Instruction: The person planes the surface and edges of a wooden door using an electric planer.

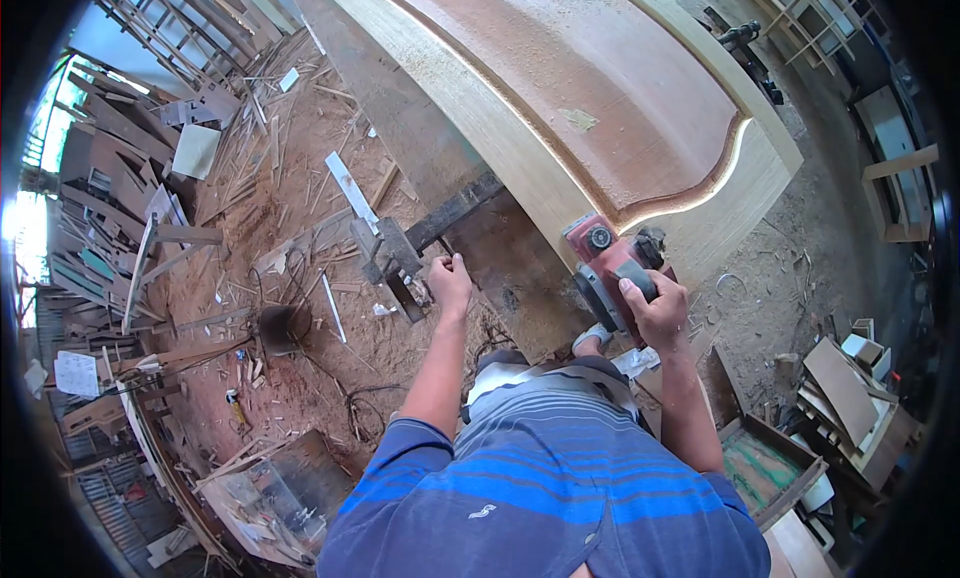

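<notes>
Gripping, in the head view, a red power tool with the right hand, closed around the dark handle on top. Holding that tool at the near edge of a large wooden panel, overlapping the edge as seen from above (hard to tell whether pressing on the wood or only just over it). Curling the left hand into a loose fist, left of the panel's near end and just beside a metal clamp; cannot tell whether grasping anything there. Showing on the panel a pale frame, a reddish-brown middle and a curved border between, strewn with fine shavings and dust. Jutting from under the panel's left side, to be seen as a brown bench top. Wearing a striped blue shirt, nearer than the panel. Seeing, farther left of the panel, a littered floor, a white strip and leaning boards. Finding, right of the panel, a pale wooden frame; nearer and to the right, stacked boards and a shallow tray with green inside.
</notes>
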Motion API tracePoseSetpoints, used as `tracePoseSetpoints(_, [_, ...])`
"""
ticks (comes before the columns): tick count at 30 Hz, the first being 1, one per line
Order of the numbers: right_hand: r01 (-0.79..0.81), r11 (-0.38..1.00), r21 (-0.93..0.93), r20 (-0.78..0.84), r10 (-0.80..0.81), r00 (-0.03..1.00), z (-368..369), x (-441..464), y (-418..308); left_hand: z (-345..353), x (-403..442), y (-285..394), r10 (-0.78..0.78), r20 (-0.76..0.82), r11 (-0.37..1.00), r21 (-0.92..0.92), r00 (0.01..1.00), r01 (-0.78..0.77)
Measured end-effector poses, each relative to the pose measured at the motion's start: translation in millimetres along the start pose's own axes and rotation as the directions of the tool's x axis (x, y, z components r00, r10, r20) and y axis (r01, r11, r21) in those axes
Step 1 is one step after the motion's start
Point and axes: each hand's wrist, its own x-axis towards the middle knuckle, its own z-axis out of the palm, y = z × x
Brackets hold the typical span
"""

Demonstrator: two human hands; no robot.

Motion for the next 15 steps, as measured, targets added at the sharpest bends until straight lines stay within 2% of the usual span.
tracePoseSetpoints(2, [-0.004, 1.000, 0.002, -0.014, 0.004, 1.000, 0, -1, -3, 19, 7, -9, 0.025, -0.155, 0.999, 0.025, 0.988, -0.021])
tracePoseSetpoints(3, [-0.008, 1.000, 0.001, -0.022, 0.008, 1.000, 0, -1, -4, 20, 8, -3, -0.012, -0.215, 1.000, 0.004, 0.977, 0.013])
tracePoseSetpoints(6, [0.001, 1.000, 0.009, -0.028, 0.000, 1.000, 1, -1, -2, 24, 15, 9, 0.011, -0.273, 1.000, -0.014, 0.962, -0.016])
tracePoseSetpoints(7, [-0.029, 0.999, 0.029, -0.013, 0.029, 0.999, 0, -2, -2, 25, 19, 8, -0.040, -0.247, 0.999, -0.021, 0.968, 0.036])
tracePoseSetpoints(11, [-0.036, 0.999, 0.028, 0.012, 0.036, 0.999, -4, 0, -6, 19, 0, 43, -0.060, -0.234, 0.998, -0.013, 0.970, 0.058])
tracePoseSetpoints(14, [-0.019, 0.999, 0.038, 0.065, 0.016, 0.998, -8, 4, -1, 24, -35, 66, 0.118, -0.237, 0.993, 0.044, 0.964, -0.111])
tracePoseSetpoints(15, [-0.115, 0.993, 0.018, 0.162, 0.110, 0.981, -15, 5, -10, 17, -50, 88, 0.193, -0.109, 0.981, 0.020, 0.975, -0.192])
